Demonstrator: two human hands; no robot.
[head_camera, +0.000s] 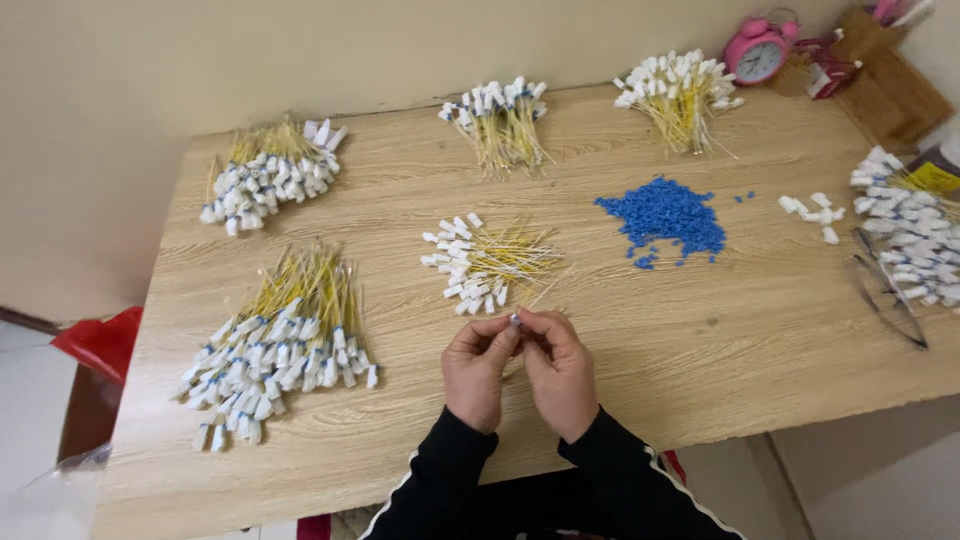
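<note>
While pinched at both hands' fingers (512, 335) | small white piece (516, 320) held between fingertips

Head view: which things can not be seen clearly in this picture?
- Small piece pinched between left hand and right hand: too small, mostly covered by the fingers.
- Pile of white-capped parts: cut off by the right edge.
- Pink alarm clock: dial too small, top at the edge.

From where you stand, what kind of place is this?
Probably a home workspace for small hand assembly: a light wooden table holds bundles of thin yellow cables with white plastic ends and a pile of tiny blue plastic pieces, with a pink alarm clock behind.
</note>
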